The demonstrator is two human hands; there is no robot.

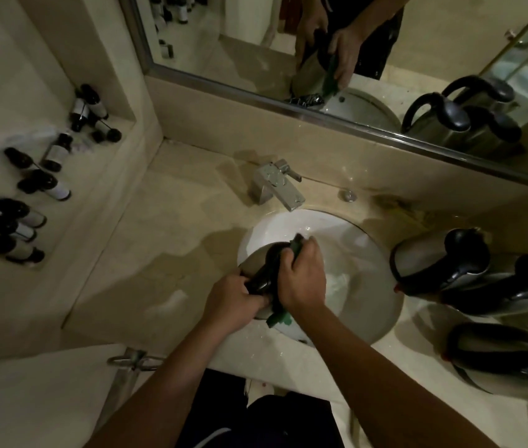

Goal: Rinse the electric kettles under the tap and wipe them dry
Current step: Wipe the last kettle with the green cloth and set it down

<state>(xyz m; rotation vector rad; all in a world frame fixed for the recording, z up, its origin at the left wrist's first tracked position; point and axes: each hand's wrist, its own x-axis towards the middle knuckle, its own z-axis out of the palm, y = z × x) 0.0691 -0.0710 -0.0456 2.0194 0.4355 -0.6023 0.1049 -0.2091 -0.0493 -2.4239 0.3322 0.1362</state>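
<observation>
A steel electric kettle (258, 260) with a black lid and handle stands at the left edge of the white sink (363, 270). My left hand (233, 297) grips its black handle. My right hand (303, 278) holds a green cloth (296, 244) against the kettle's top and side; a tail of the cloth hangs below my wrist. The chrome tap (277, 185) stands behind the sink, and no water stream shows. Three more steel kettles wait on the counter at the right: one (431, 263), a second (511, 292) and a third (508, 354).
Several small dark toiletry bottles (39, 185) lie on the recessed ledge at the left. A mirror (369, 43) runs along the back wall and reflects my hands and the kettles. A metal towel ring (133, 358) hangs below the counter's front edge. The beige counter (175, 227) looks wet.
</observation>
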